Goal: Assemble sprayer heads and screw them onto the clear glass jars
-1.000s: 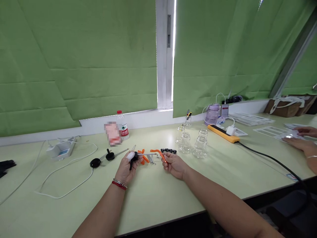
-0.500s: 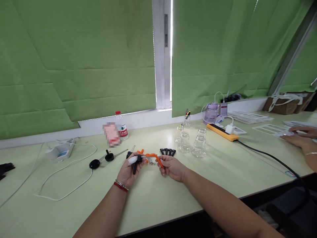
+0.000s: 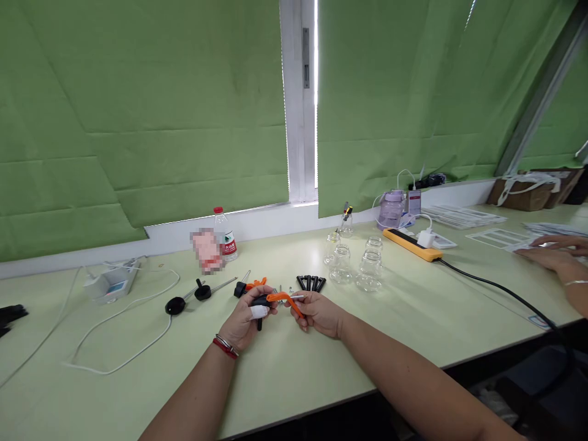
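My left hand, with a white wrapping on one finger, is closed on a black part with a stubby handle. Pinched in my right hand is a curved orange strip-like piece; its left end meets the black part. A thin metal rod shows by my right fingers, and I cannot tell what it joins. Behind my hands lie another orange piece, a black knob and small metal screws. Several black handle-like pieces lie just beyond my right hand.
To the left are two black round caps with metal stems, a white cable and a power strip. Several clear glass jars stand beyond my right hand. Farther right are an orange power strip and another person's hands.
My left hand has turned, so the black part lies nearer the orange piece. The metal rod now shows by my right fingers, and the orange piece has shifted slightly lower.
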A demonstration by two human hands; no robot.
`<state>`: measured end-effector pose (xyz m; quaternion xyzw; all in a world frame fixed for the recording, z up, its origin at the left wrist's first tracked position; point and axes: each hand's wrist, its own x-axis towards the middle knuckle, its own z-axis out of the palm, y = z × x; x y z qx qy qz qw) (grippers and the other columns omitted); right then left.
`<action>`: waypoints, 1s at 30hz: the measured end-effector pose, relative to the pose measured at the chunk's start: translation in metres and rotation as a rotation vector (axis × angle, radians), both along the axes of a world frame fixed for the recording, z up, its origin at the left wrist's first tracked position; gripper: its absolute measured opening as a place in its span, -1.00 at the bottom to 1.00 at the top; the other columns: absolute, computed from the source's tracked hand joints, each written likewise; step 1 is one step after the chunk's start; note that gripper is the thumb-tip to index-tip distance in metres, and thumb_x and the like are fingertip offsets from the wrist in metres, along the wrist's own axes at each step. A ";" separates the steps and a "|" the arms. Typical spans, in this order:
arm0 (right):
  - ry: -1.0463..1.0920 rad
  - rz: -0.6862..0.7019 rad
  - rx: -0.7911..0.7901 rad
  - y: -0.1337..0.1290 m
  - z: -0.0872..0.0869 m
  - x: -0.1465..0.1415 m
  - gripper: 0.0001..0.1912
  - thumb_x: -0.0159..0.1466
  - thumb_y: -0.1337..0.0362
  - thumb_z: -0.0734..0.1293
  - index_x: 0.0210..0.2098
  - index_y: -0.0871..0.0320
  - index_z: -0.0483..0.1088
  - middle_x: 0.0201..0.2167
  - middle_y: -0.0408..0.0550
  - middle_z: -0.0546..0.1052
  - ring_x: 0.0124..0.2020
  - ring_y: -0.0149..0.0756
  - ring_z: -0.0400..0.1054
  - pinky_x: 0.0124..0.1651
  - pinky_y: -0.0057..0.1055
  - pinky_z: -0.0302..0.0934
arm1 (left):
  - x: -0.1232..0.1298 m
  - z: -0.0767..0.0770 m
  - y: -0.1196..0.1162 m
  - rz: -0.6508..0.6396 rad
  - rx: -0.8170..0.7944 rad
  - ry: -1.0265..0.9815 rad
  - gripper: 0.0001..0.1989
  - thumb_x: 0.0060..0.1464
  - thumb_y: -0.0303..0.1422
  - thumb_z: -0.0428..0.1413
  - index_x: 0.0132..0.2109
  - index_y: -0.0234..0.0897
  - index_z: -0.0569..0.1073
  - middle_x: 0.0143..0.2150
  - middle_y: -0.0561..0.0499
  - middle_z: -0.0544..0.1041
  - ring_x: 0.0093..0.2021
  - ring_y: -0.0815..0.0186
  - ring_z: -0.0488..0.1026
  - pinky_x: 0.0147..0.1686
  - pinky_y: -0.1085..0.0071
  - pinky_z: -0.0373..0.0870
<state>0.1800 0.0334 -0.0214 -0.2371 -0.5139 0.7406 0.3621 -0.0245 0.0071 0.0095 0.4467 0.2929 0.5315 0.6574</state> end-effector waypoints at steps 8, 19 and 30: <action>-0.021 -0.060 0.038 -0.001 -0.001 -0.002 -0.68 0.06 0.09 0.44 -0.35 0.20 0.36 -0.61 -0.21 0.36 -0.68 -0.52 0.12 -0.59 -0.48 -0.01 | 0.001 -0.005 0.001 -0.071 0.024 0.162 -0.63 -0.26 -0.64 0.18 -0.20 -0.30 0.49 -0.29 -0.08 0.50 -0.34 0.25 0.42 -0.43 0.41 0.32; -0.043 -0.153 0.013 0.000 0.002 -0.002 -0.63 -0.03 0.10 0.47 -0.38 0.18 0.32 -0.66 -0.25 0.34 -0.68 -0.50 0.13 -0.59 -0.47 0.02 | 0.001 -0.008 0.000 -0.113 0.034 0.238 -0.64 -0.26 -0.61 0.20 -0.23 -0.26 0.42 -0.32 0.02 0.47 -0.43 0.37 0.37 -0.40 0.43 0.28; -0.050 -0.208 0.021 0.008 -0.006 0.001 -0.67 0.00 0.13 0.43 -0.33 0.17 0.32 -0.74 -0.28 0.32 -0.69 -0.49 0.09 -0.58 -0.48 0.01 | 0.000 -0.010 0.002 -0.115 0.045 0.258 -0.61 -0.25 -0.59 0.21 -0.20 -0.26 0.37 -0.27 0.01 0.47 -0.39 0.37 0.33 -0.39 0.44 0.25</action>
